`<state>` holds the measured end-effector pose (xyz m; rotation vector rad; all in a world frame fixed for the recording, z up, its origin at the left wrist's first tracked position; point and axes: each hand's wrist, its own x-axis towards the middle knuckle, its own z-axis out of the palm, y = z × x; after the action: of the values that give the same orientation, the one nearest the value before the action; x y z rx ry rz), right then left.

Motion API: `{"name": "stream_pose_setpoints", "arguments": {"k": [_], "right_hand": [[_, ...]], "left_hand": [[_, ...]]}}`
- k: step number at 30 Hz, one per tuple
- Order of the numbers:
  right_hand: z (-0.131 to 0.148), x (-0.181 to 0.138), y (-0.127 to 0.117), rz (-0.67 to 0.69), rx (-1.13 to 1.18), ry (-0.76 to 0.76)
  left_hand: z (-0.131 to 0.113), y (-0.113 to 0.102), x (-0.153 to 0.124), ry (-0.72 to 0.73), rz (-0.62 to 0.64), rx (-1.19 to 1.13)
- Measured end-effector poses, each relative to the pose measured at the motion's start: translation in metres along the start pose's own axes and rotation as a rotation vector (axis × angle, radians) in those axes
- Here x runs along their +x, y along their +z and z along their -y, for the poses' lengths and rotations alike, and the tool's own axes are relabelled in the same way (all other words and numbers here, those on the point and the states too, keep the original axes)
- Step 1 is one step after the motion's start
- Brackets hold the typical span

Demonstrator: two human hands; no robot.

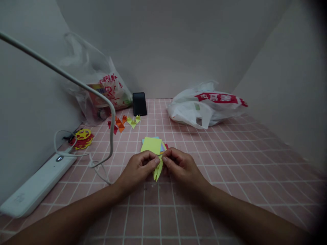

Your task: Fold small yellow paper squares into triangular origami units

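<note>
Both hands meet over the middle of the table around a folded piece of yellow paper (158,172). My left hand (139,165) pinches its left side between thumb and bent fingers. On the other side my right hand (180,165) is closed on its upper right edge, thumb and fingertips together. The paper is narrow, with layered points hanging downward; its top is partly hidden by the fingertips. Just beyond the hands lies a stack of coloured square paper (151,145), yellow on top, with blue, purple and red edges showing.
Folded orange (120,124) and yellow paper shapes (133,121) lie farther back, near a black phone (139,104). Plastic bags stand at back left (109,88) and back right (190,108). At left are a white power bank (38,185), a cable (112,129) and red-yellow cutouts (83,139).
</note>
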<state>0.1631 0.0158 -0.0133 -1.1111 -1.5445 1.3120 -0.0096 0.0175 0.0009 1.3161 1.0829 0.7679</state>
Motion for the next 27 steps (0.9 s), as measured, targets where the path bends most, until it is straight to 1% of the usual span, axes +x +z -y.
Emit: {"name": "stream_pose_setpoints", "arguments": {"k": [4,7,10,14,16,21,27], "right_hand": [[-0.0023,0.0005,0.0005,-0.003,-0.028,-0.019],[-0.002,-0.0004,0.0008,0.004,-0.025,-0.016],[-0.0002,-0.0016,0.0013,0.005,0.008,-0.003],[0.0012,-0.0007,0.0033,0.051,0.155,0.057],[0.0009,0.0005,0.0042,0.072,0.198,0.091],[0.0008,0.0015,0.0037,0.06,0.199,0.098],[0.0021,0.0029,0.0028,0.07,0.201,0.098]], "left_hand": [[0.0047,-0.0003,0.0014,-0.046,0.026,-0.106],[0.0049,0.0008,0.0031,-0.067,0.02,-0.115],[0.0021,0.0015,0.0036,-0.019,-0.018,-0.038],[-0.0015,0.0005,0.0016,0.082,-0.114,0.116],[-0.0016,-0.0006,0.0007,0.106,-0.129,0.147],[0.0023,-0.0022,0.0023,0.007,-0.026,-0.031],[0.003,-0.0025,0.0053,-0.044,-0.009,-0.131]]}}
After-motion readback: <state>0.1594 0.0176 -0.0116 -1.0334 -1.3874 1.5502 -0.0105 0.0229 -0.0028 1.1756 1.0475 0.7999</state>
